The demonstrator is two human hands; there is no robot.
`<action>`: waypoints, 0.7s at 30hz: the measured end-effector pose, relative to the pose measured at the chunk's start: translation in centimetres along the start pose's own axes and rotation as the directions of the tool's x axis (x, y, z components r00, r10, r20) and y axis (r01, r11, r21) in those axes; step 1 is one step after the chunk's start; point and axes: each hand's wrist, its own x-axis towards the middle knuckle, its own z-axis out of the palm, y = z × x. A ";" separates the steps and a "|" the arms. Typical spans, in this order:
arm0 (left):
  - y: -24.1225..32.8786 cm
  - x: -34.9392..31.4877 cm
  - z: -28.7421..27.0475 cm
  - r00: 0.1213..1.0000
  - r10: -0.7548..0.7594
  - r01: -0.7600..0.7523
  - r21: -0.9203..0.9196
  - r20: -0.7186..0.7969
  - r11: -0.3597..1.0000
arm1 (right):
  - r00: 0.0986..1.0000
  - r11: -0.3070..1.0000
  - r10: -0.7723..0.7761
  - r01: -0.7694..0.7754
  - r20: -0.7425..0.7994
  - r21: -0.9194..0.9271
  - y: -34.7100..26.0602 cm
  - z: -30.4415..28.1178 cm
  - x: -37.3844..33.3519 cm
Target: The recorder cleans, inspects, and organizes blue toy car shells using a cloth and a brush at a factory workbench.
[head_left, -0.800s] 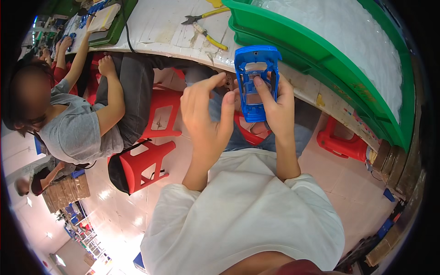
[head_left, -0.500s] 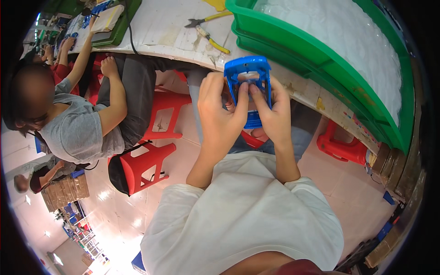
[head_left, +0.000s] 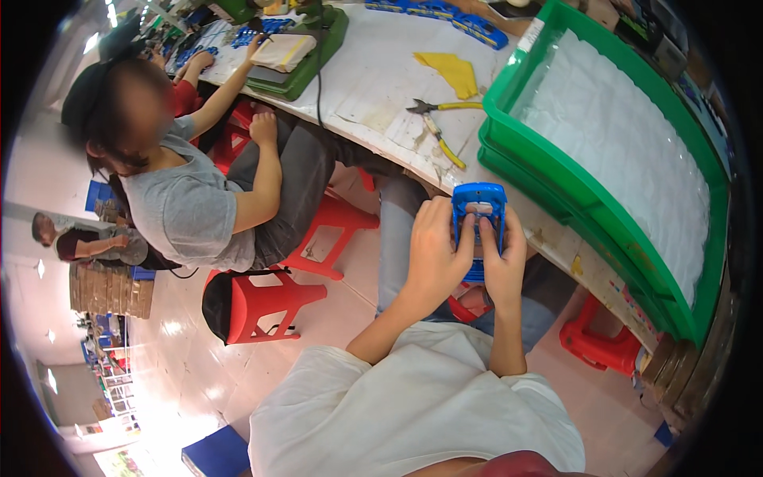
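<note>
A blue plastic toy car shell (head_left: 479, 193) is held upright between my hands, in front of the table's edge and above my lap. My left hand (head_left: 435, 246) grips its left side and my right hand (head_left: 507, 258) its right side. Both thumbs press side by side into the opening in its middle, where a pale, clear-looking piece shows. The fingers behind the shell are mostly hidden.
Right of my hands stands a green crate (head_left: 548, 187) with white bagged material. Yellow-handled cutters (head_left: 445, 105), a yellow cloth (head_left: 451, 71) and several blue shells (head_left: 481, 30) lie on the table. Left sits a co-worker (head_left: 191, 199), near red stools (head_left: 262, 306).
The view has tilted, so the table and my hands appear lower and further right, and more tabletop shows. Both hands keep their grip on the shell, thumbs still inside it.
</note>
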 end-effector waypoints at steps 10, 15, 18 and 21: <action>-0.3 -0.3 0.6 1.000 -0.018 0.018 -0.028 0.003 0.999 | 1.000 0.998 -0.008 0.008 0.000 -0.063 -0.2 -0.5 0.1; -0.5 -0.4 0.9 0.999 0.001 -0.001 0.009 -0.037 1.000 | 1.000 0.999 0.025 -0.025 -0.003 -0.021 0.3 -0.4 0.0; -0.4 -0.4 0.9 0.999 -0.039 0.039 0.015 -0.023 0.999 | 0.999 0.999 0.046 -0.046 -0.020 0.000 0.2 -0.1 0.0; -0.8 -0.5 1.1 0.998 -0.020 0.021 0.009 -0.051 1.000 | 0.998 0.998 0.056 -0.056 -0.002 -0.004 0.3 -0.2 0.0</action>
